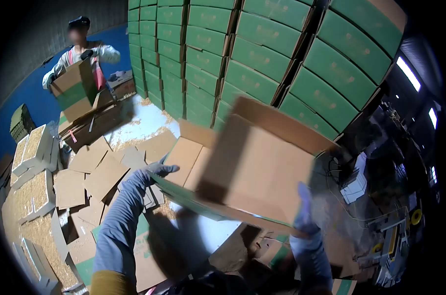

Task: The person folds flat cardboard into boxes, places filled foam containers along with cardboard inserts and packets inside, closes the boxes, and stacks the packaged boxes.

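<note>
An open cardboard box [262, 167], brown inside, is tilted and slightly blurred in front of me. My right hand [305, 211], gloved, is at its right edge, with the fingers up along the wall. Beside and partly behind it is another box [186, 157], green outside, with brown flaps showing. My left hand [160, 168], in a grey glove, holds the left edge of that box, thumb over the rim. The box walls hide part of my fingers on both sides.
Stacked green boxes [252, 73] form a tall wall ahead. Flat cardboard pieces [105, 172] lie at the left, near white-sided blocks [33, 191]. A co-worker [80, 59] handles a box [75, 91] at the back left. Equipment [392, 241] stands at the right.
</note>
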Demonstrator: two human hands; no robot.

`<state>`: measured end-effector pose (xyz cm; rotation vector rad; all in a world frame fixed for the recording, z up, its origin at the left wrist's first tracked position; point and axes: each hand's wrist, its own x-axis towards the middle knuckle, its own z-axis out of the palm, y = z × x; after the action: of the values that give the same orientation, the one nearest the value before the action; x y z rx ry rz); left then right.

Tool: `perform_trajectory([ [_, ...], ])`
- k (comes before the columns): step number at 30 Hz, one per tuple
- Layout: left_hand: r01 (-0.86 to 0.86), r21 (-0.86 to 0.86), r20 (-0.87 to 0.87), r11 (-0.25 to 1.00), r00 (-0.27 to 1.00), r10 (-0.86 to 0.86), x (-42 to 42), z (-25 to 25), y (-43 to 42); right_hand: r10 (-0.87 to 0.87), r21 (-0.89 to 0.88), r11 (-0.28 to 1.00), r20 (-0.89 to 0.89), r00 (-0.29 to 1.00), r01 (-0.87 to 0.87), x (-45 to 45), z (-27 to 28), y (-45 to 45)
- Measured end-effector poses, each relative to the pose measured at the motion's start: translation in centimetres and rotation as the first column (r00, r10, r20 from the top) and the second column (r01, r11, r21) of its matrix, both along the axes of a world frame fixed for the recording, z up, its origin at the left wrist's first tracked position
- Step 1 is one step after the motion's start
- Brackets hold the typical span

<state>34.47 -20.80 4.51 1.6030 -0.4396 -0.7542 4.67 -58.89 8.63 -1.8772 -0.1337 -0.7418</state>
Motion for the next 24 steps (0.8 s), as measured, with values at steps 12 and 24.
perform_trajectory([
  [12,-0.7,-0.053,0.774,0.712,0.421,0.472,-7.0,-8.4,2.5,0.513,0.825,0.564,-0.369,0.775,0.019,16.7,-11.4,1.9],
  [24,-0.715,0.643,0.693,0.275,0.696,0.188,-41.2,-4.7,21.9,0.847,0.713,0.518,-0.505,0.167,-0.473,7.4,-22.8,29.5],
])
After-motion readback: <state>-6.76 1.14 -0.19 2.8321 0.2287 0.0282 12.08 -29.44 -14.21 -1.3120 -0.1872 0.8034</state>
